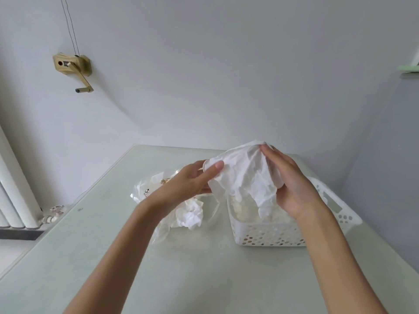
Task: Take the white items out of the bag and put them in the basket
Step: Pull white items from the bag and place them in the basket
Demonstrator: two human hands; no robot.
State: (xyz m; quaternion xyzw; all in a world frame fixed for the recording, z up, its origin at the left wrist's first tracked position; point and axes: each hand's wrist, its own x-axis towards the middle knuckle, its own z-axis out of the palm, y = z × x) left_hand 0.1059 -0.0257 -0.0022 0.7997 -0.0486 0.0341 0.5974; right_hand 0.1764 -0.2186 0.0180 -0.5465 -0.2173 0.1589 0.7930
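Note:
A crumpled white tissue-like sheet (243,175) is held up between both hands above the table. My left hand (192,180) pinches its left edge with thumb and fingers. My right hand (288,184) grips its right side from above. The sheet hangs over the left end of a white perforated plastic basket (267,234), which holds more white material inside. To the left lies a clear plastic bag (147,191) with small printed marks; more crumpled white sheets (189,215) spill from it onto the table, partly hidden by my left forearm.
The pale green table (113,245) runs to a wall at the back and right. A brass-coloured crank fitting (74,66) hangs on the wall at left. A white radiator (13,200) and its valve stand by the table's left edge.

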